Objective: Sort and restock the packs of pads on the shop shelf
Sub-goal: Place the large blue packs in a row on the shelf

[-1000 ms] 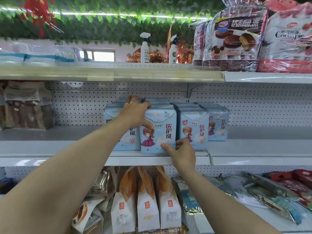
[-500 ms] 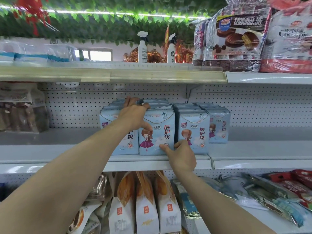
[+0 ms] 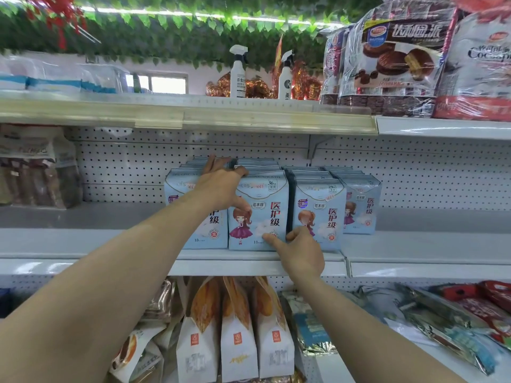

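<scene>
A person's two bare arms reach toward the middle shelf [image 3: 249,255] of a shop rack. The left hand [image 3: 221,186] grips the top left corner of a pale blue pack of pads [image 3: 262,217] marked 36, thumb pressed on the front face, fingers hooked over the top edge behind it. The right hand [image 3: 301,252] pinches the same pack at its lower right corner, forefinger on the front, thumb tucked in the gap toward the neighbouring pack [image 3: 320,214] marked 29. The gripped pack stands upright at the shelf's front edge. Just left of the grip, touching, stands another blue pack [image 3: 182,214], partly hidden by the left wrist. Right of the grip and further back stands a fourth pack [image 3: 362,208]. More packs line up behind each. Below the hands, white bread bags [image 3: 237,341] fill the lower shelf.
</scene>
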